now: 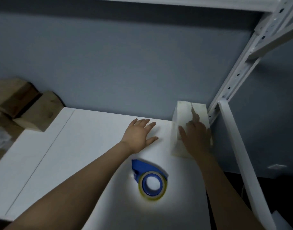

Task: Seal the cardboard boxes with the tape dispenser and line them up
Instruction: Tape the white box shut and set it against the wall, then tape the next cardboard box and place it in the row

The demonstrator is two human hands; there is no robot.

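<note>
The left hand (pixel 139 135) lies palm-down and released on the white bench (pixel 86 138), fingers straight and spread, holding nothing. Just to its right the right hand (pixel 195 136) lies over the top of a small pale cardboard box (pixel 184 110). Its forefinger stretches along the box's top and its thumb sits against the box's left face. The picture is smeared there, so I cannot tell whether this hand grasps the box or only presses on it. The box stands at the bench's far right corner, close against the blue-grey wall (pixel 125 63) and just beside the white perforated upright (pixel 238 70) of a metal rack. A ragged brownish streak runs along its top.

Nearer the person, between the two forearms, the blue tape dispenser (pixel 142 168) lies on its side on the bench, untouched by either hand. Its yellowish tape roll (pixel 152 184) faces up and its nose points toward the left hand. Well off to the left, past the bench's stepped edge, sit several brown cardboard boxes (pixel 26 105), partly dim and blurred
</note>
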